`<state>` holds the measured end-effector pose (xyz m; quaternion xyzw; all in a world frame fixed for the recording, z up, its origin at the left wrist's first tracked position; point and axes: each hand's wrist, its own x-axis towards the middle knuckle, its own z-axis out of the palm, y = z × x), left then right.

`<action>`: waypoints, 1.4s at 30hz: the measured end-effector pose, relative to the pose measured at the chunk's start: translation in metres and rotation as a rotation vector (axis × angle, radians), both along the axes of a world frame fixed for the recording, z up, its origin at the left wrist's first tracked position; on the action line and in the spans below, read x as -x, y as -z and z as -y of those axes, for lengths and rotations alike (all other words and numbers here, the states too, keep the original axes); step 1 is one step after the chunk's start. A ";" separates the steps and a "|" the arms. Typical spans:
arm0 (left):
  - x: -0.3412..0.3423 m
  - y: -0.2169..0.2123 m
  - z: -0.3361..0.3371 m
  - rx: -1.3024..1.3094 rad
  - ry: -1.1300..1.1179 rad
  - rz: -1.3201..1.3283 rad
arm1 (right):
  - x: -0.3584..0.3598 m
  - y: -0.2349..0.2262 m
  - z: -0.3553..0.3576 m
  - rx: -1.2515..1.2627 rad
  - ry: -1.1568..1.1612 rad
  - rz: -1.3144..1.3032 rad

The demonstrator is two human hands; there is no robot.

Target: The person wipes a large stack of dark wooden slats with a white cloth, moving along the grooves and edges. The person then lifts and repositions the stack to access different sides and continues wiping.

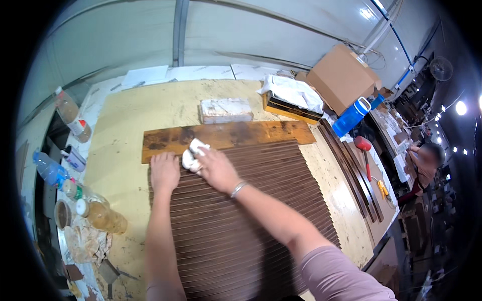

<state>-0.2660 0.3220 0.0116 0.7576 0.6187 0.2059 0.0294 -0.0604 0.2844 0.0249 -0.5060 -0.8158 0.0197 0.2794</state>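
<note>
A dark brown slatted wood panel lies in front of me. Across its far end runs a lighter brown plank with dark stains. My left hand rests flat at the panel's far left corner, its fingers stretched out to the plank's near edge. My right hand grips a crumpled white cloth, which touches the wood where plank and panel meet. The cloth hides part of that seam, and the right fingertips are partly covered by it.
Beyond the plank sit a whitish block and a box topped with white cloth. Several bottles line the left side. At right are a blue bottle, dark strips, a red mallet and another person.
</note>
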 end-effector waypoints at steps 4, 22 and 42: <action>-0.002 -0.006 0.000 0.005 -0.009 -0.049 | -0.118 0.000 0.007 0.125 0.159 0.007; -0.004 -0.008 -0.004 -0.038 0.001 -0.071 | -0.336 -0.010 -0.007 0.173 0.662 0.048; -0.003 -0.007 -0.002 -0.034 -0.017 -0.131 | -0.174 -0.048 0.032 0.274 -0.063 0.084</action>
